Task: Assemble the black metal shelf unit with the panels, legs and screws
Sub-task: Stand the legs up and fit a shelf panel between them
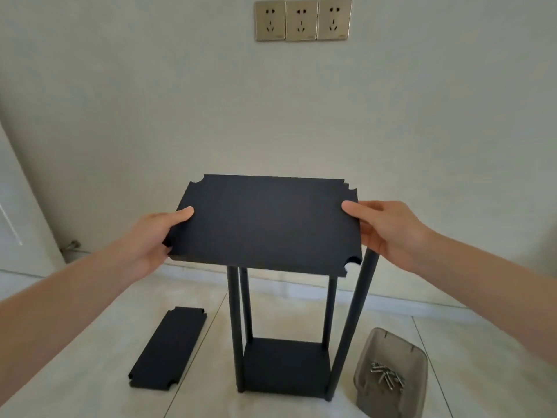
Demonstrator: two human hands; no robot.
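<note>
Gripping panel [265, 221] at short edges: left hand [150, 236] and right hand [388, 230] each pinching, thumb on top, fingers underneath. Holding it level above four upright legs [352, 324] on base panel [283, 366]. Judging it stiff, light, thin; edge grip suiting notch alignment. Spare panel [168, 348] lying left; screws [387, 377] waiting in tray [391, 342] right.

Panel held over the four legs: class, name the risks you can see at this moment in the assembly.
1. The panel is held by the left hand and right hand at its ends only; if tilted, its corner notches may miss the legs.
2. The legs lean unevenly, so pushing down might jam or tip the frame.
3. The screws sit in an open tray beside the frame; a knock could scatter them.
</note>
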